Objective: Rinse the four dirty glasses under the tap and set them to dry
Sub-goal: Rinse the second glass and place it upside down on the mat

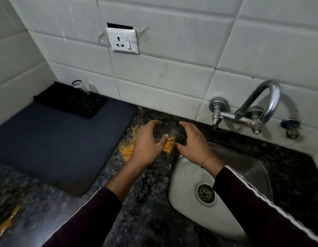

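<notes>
Three glasses with orange residue stand on the dark granite counter between the mat and the sink. My left hand point(147, 143) is wrapped around the nearest dirty glass point(169, 139), thumb on its side. A second dirty glass point(136, 127) stands behind that hand and a third point(126, 148) to its left. My right hand point(192, 141) hovers open just right of the held glass, fingers spread. A clear glass point(79, 88) stands upside down on the black tray point(71, 104). No water runs from the chrome tap point(266, 104).
The steel sink point(186, 172) with its drain point(206, 193) lies at the right under the tap spout point(216, 122). A dark blue drying mat point(56, 139) covers the counter at left. A wall socket point(124, 41) sits on the tiles. A yellow smear point(8, 221) marks the counter's near-left.
</notes>
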